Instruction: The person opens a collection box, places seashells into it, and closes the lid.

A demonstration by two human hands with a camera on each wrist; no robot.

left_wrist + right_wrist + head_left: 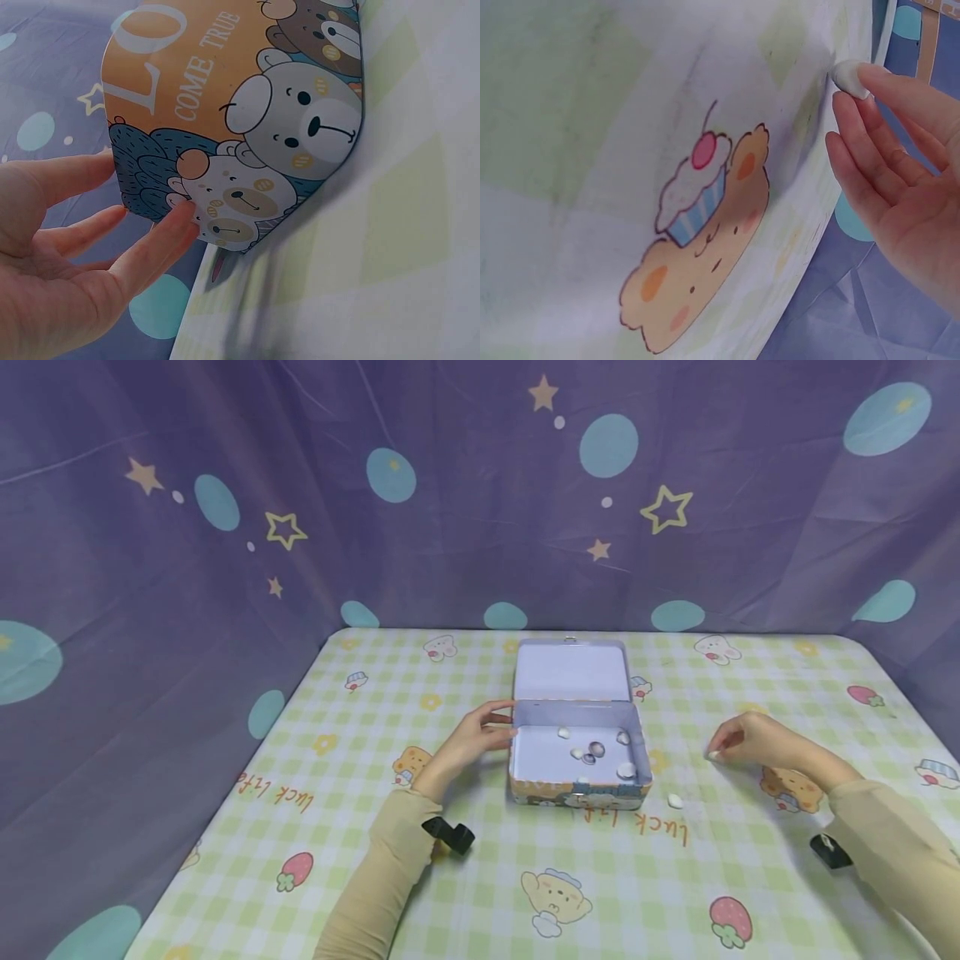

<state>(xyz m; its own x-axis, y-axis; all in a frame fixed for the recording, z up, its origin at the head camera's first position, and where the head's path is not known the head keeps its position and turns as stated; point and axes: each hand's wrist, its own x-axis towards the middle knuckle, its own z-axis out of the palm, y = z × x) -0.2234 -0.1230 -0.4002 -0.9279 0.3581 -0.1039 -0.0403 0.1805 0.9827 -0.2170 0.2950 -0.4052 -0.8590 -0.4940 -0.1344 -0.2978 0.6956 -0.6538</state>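
A tin box (547, 790) stands on the table with its lid (572, 670) raised at the back. Several small seashells (596, 749) lie scattered over its pale floor. My left hand (468, 739) touches the box's left side with extended fingers; the left wrist view shows them against the bear-printed wall (270, 124). To the right of the box, my right hand (765, 745) pinches a small white seashell (849, 78) between thumb and fingertips, low over the cloth. Another white seashell (675, 801) lies on the cloth near the box's front right corner.
A green-and-white checked tablecloth (420, 893) with cartoon prints covers the table. Purple curtains (465, 552) with stars and blue ovals hang behind and at the sides. A black strap (448, 835) sits on the left wrist, another (830, 852) on the right.
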